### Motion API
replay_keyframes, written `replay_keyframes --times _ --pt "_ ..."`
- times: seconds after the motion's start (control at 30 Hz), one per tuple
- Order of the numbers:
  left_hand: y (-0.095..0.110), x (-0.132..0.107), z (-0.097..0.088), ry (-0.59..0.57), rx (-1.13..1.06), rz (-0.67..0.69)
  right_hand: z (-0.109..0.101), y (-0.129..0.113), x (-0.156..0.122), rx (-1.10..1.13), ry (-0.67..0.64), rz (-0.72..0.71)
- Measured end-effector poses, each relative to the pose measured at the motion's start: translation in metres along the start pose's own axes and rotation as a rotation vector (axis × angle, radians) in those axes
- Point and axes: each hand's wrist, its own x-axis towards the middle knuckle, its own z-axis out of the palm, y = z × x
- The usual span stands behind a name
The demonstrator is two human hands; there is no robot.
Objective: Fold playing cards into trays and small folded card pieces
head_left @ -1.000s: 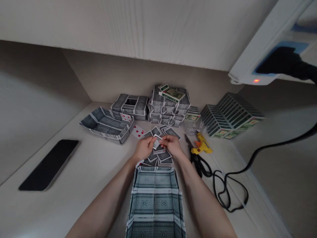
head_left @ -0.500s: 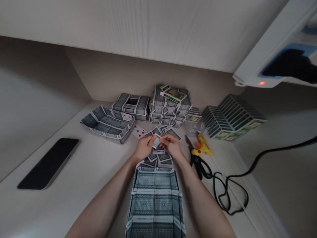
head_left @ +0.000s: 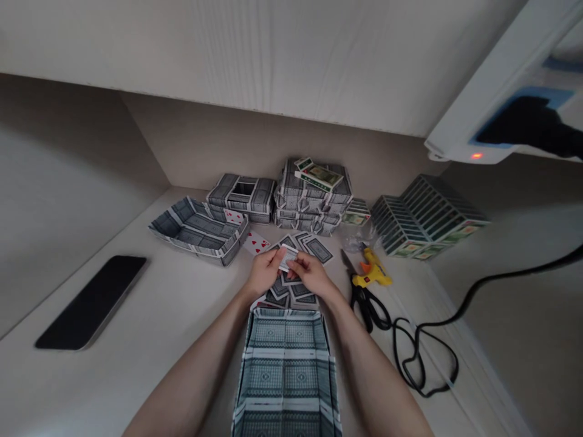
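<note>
Between my two hands is a playing card (head_left: 288,258), its patterned back facing up. My left hand (head_left: 265,271) pinches its left side, and my right hand (head_left: 312,271) has thumb and fingers closed on its right side. Loose playing cards (head_left: 302,294) lie scattered under and around both hands, some partly hidden by them. Closer to me, between my forearms, stands an open box built of folded cards (head_left: 283,370), its near end cut off by the frame.
At the back stand a card-built tray (head_left: 195,233), a box with an opening (head_left: 223,193) and stacked card boxes (head_left: 291,203). Card packs (head_left: 428,215), a yellow glue gun (head_left: 374,270), scissors (head_left: 367,306) and a black cable (head_left: 416,358) are on the right. A phone (head_left: 93,300) lies left.
The card between my hands has turned so more of its back shows. My right hand has shifted slightly left and down, its thumb now over the card.
</note>
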Motion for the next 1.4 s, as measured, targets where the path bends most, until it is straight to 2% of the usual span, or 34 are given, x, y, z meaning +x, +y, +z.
replay_keyframes --times 0.13,0.37,0.6,0.7,0.77,0.83,0.9,1.0,1.07,1.23,1.4 --pt "0.004 -0.001 -0.003 -0.062 -0.102 -0.062 0.000 0.000 0.000 -0.092 0.084 -0.018" --pt "0.005 -0.002 -0.003 -0.044 -0.134 -0.083 -0.001 -0.011 -0.004 -0.077 -0.048 0.021" --pt "-0.003 0.000 0.000 -0.054 -0.047 -0.030 0.003 -0.006 -0.002 -0.275 0.081 -0.137" --pt "-0.005 0.000 0.000 -0.040 -0.001 0.012 0.004 -0.004 -0.001 -0.276 0.111 -0.137" --pt "-0.005 0.002 -0.001 0.015 0.004 0.051 0.005 -0.003 -0.001 -0.264 0.145 -0.121" --pt "-0.006 0.003 -0.002 0.094 -0.019 0.085 0.003 -0.002 -0.001 -0.265 0.239 -0.128" --pt "-0.007 0.004 -0.003 0.159 -0.038 0.097 0.000 -0.002 -0.002 -0.316 0.430 -0.144" --pt "-0.008 0.005 -0.005 0.199 -0.019 0.093 -0.008 0.000 -0.002 -0.522 0.750 -0.147" --pt "-0.008 0.005 -0.005 0.206 0.032 0.103 -0.013 0.003 -0.001 -0.679 0.843 -0.120" --pt "-0.009 0.004 -0.005 0.243 0.112 0.128 -0.017 0.014 0.001 -0.911 0.796 -0.042" --pt "-0.009 0.005 -0.007 0.233 0.123 0.182 -0.017 0.020 0.002 -0.940 0.751 -0.036"
